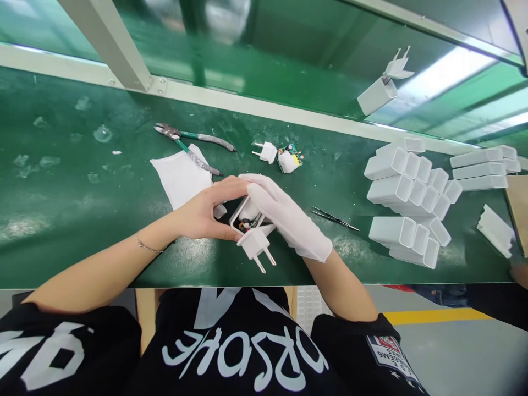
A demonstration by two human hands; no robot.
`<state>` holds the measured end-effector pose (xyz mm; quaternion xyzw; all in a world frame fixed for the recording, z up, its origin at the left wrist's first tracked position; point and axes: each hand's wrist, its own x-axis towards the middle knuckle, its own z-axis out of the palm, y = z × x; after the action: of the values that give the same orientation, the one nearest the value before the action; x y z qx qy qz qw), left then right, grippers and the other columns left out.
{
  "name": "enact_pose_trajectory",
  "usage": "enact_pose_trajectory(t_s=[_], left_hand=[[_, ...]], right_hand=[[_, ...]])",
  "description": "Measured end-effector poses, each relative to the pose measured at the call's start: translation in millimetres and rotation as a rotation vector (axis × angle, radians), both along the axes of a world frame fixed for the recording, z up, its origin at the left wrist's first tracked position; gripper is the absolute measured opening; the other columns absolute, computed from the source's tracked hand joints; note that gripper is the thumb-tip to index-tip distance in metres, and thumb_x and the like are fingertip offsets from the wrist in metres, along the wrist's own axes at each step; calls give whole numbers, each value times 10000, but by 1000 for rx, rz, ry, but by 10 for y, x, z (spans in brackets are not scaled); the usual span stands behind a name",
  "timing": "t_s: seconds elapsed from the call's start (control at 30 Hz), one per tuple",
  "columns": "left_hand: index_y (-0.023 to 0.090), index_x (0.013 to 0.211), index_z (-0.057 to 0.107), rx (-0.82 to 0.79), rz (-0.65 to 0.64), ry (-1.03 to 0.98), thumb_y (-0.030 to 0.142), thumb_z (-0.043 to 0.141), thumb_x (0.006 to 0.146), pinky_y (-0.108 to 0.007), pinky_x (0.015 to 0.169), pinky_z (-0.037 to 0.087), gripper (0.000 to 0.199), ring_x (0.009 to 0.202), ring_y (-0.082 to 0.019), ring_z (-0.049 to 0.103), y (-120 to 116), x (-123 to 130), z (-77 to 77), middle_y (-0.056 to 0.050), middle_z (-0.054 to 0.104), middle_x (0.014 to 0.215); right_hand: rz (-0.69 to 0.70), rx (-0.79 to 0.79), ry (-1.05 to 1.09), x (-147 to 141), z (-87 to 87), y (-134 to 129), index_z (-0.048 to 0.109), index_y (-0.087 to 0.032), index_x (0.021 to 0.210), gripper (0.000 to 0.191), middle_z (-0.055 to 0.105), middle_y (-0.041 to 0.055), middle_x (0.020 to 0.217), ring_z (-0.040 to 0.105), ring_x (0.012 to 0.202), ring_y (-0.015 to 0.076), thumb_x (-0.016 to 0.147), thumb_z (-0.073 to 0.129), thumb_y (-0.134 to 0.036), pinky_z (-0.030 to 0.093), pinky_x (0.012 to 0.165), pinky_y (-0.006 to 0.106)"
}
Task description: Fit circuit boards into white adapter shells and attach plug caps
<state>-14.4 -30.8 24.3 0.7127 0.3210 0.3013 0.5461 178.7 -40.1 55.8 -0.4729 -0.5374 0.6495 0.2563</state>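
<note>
Between my hands, low over the green bench, is a white charger housing (236, 220) with its open end facing me and a circuit board (249, 223) inside. A white two-pin plug cap (254, 242) hangs at that open end, its pins pointing toward my body. My bare left hand (206, 212) grips the housing from the left, thumb below and fingers over the far side. My right hand (284, 214), in a white glove, closes on it from the right; its fingertips are partly hidden. Just beyond lie another plug cap (268, 152) and a circuit board (290, 158).
Green-handled cutting pliers (187, 144) lie on a white cloth (181, 179) at the left. Black tweezers (335, 218) rest right of my glove. Several white housings (390, 190) are stacked at the right. One housing with a plug (377, 95) sits on the upper ledge.
</note>
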Motion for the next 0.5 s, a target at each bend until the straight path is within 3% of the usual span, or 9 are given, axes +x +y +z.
enact_pose_trajectory(t_s=[0.1, 0.23, 0.4, 0.43, 0.5], left_hand=[[232, 1259, 697, -22, -35, -21, 732, 685, 762, -498, 1029, 510, 705, 1158, -351, 635, 24, 10, 41, -123, 696, 1244], [238, 1221, 720, -239, -167, -123, 807, 599, 765, -439, 879, 583, 739, 1006, -327, 709, 32, -11, 63, -100, 736, 1159], [156, 1150, 714, -547, -237, -242, 782, 609, 744, -411, 656, 594, 753, 736, -284, 722, -44, -48, 29, -104, 763, 870], [135, 1109, 720, -522, -228, -205, 814, 573, 740, -404, 603, 583, 786, 682, -279, 711, -64, -49, 20, -114, 760, 826], [127, 973, 739, -290, -97, -40, 902, 374, 768, -377, 511, 548, 881, 566, -242, 669, -99, -37, 8, -116, 741, 718]], right_hand=[[-73, 32, -32, -9, 27, -2, 604, -241, 1233, 378, 682, 25, 1243, 654, 1125, 182, 910, 612, -436, 564, 955, 312], [-141, 212, 1, 57, 72, 25, 704, -237, 1004, 251, 699, 13, 1181, 637, 1155, 190, 959, 540, -421, 536, 1009, 344], [-39, 282, 2, 143, 137, 34, 695, -216, 743, 171, 731, 19, 912, 683, 873, 176, 888, 650, -294, 576, 794, 329], [-25, 312, -6, 147, 143, 30, 686, -216, 727, 164, 731, 17, 888, 679, 832, 167, 879, 652, -264, 571, 754, 316], [-2, 403, -46, 145, 146, 21, 679, -217, 719, 153, 732, 7, 844, 667, 767, 148, 863, 631, -195, 552, 694, 284]])
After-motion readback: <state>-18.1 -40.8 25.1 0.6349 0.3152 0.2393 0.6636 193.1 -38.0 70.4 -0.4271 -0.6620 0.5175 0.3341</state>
